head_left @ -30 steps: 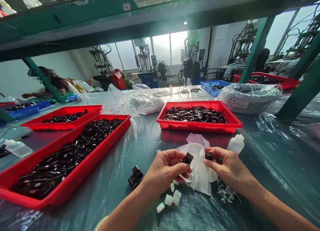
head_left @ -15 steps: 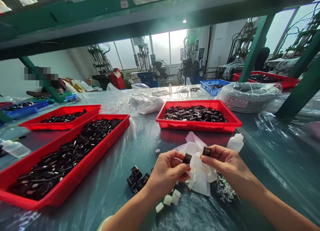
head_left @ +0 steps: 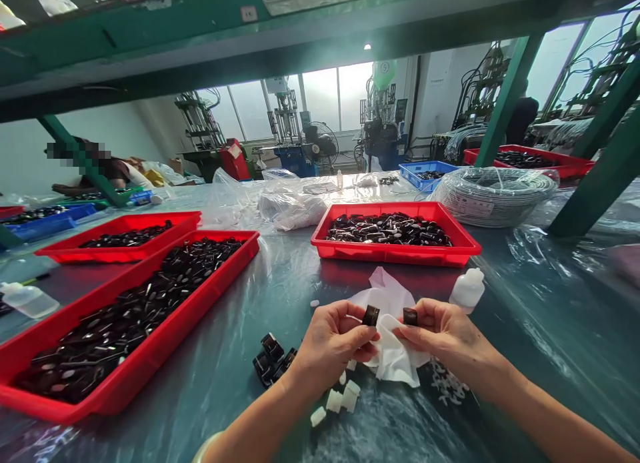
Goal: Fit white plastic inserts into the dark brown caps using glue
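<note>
Between the thumb and fingers of my left hand (head_left: 330,343) is a small black plastic piece (head_left: 371,315). My right hand (head_left: 450,329) pinches a second small black plastic piece (head_left: 410,316), and its thumb side touches a crumpled white cloth (head_left: 393,359). The two pieces are a short gap apart, above the cloth. Left of my left wrist sits a little heap of black plastic parts (head_left: 270,356). Several white blocks (head_left: 335,401) lie below my hands, and tiny white bits (head_left: 447,384) lie under my right wrist. Whether my right fingers grip the cloth too is unclear.
Red trays of black parts stand ahead (head_left: 395,250) and at left (head_left: 185,323), with another red tray (head_left: 120,253) behind. A white bottle (head_left: 467,291) is beyond my right hand. Farther back are a wrapped cable coil (head_left: 495,196) and a green post (head_left: 595,176). A person sits far left.
My right hand has lowered slightly, and the black piece in it has tilted. The white cloth is now drawn up against my right thumb. My left hand has barely shifted, still holding its piece.
</note>
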